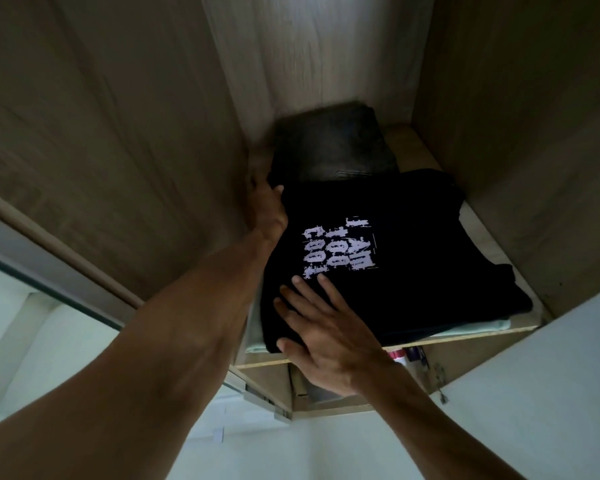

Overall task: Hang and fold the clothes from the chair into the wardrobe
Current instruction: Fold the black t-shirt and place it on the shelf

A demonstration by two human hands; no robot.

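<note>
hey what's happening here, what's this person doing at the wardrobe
A person is settling a folded black T-shirt with pale lettering onto a wardrobe shelf. The left hand is at its far left edge, and the right hand lies flat on its near corner. It sits on a pale folded garment, with folded dark jeans behind.

Both bare arms reach up from the bottom of the frame toward its centre. The left hand (265, 206) is edge-on at centre left, fingers stretched forward and blurred. The right hand (321, 332), lower centre, lies palm down, fingers spread and flat.
</note>
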